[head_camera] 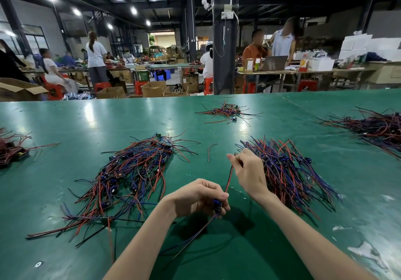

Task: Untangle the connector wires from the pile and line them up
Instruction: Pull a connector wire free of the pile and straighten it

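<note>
left hand (199,197) grips the blue connector (217,205), right hand (248,171) pinches its red wire (229,178) taut — yank harder and the lead may tear out.

Two slim forearms are in view, the left forearm (138,247) and the right forearm (303,232), both uncovered from the wrist to the lower edge of the view. The left hand (195,197) and right hand (249,171) are bare, with slender fingers (234,160). The left thumbnail (224,195) is short, rounded and plain.
</note>
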